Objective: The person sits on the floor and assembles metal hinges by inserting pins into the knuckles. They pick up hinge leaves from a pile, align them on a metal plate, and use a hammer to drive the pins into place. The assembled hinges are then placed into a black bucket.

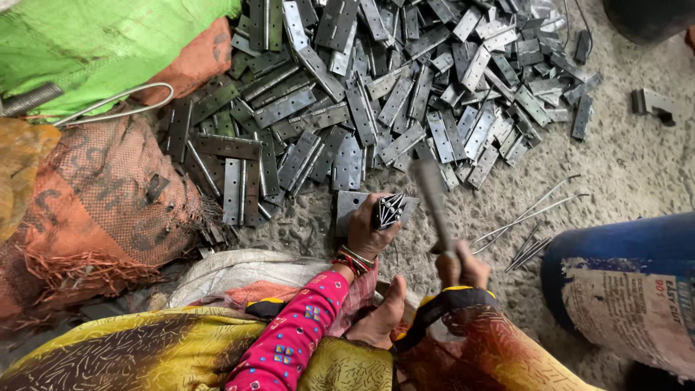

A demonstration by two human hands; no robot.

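Sacks [94, 181] slump at the left, beside a big heap of flat grey hinges [376, 94] on the floor [637, 166]. The left hand [368, 230] pinches a fanned bunch of hinges [389, 210] upright on a metal block [347, 206], its grip pressed tight around them. They look stiff, heavy for their size and sharp-edged, best held low, by the sides. The right hand [462, 266] is closed on a hammer [433, 195], whose head is blurred. Thin pins [532, 213] lie to the right. A blue drum [637, 289] is cut off at the edge.
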